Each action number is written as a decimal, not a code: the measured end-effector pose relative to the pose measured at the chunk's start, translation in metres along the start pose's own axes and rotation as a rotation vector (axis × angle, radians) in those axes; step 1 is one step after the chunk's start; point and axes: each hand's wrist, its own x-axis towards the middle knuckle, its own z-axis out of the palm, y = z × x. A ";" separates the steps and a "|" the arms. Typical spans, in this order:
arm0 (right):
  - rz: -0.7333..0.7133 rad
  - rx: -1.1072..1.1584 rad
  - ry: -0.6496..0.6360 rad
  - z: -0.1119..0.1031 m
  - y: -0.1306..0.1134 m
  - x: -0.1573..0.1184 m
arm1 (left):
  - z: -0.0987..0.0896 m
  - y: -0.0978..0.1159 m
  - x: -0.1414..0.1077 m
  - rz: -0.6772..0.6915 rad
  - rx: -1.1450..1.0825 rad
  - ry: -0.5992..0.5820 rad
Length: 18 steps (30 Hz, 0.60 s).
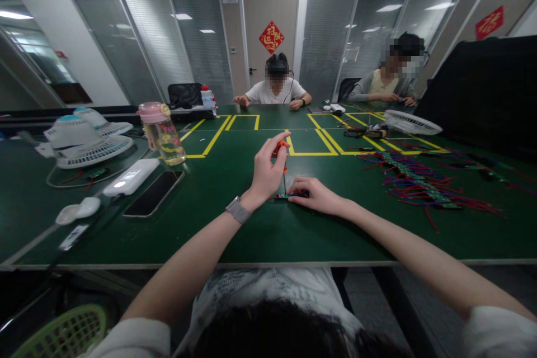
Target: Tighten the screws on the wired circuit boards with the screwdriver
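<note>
My left hand (268, 165) is closed around the orange and black handle of a screwdriver (285, 170), which stands upright with its thin shaft pointing down. The shaft's tip meets a small green circuit board (282, 197) lying on the table. From the right, my right hand (312, 194) presses its fingertips at the board's right end, with thumb and fingers pinched on it. Short red and blue wires show at the board's ends. My fingers hide part of the board and most of the handle.
Right of my hands lies a long row of wired circuit boards (415, 179). To the left are a phone (155, 194), a white power bank (131, 177), a pink-lidded bottle (161, 133) and white fans (90, 140). Two people sit across the green table (235, 240).
</note>
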 end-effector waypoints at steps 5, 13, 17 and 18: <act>0.001 0.011 -0.001 0.000 0.001 0.000 | 0.001 0.000 0.000 -0.003 -0.015 0.000; 0.000 0.013 0.001 0.000 0.001 -0.001 | 0.000 0.002 0.000 -0.011 -0.020 -0.001; -0.003 0.005 -0.005 0.000 0.001 -0.001 | -0.001 0.003 0.000 -0.016 -0.024 -0.008; -0.004 0.002 -0.004 0.000 0.001 0.000 | -0.001 0.003 0.000 -0.015 -0.023 -0.007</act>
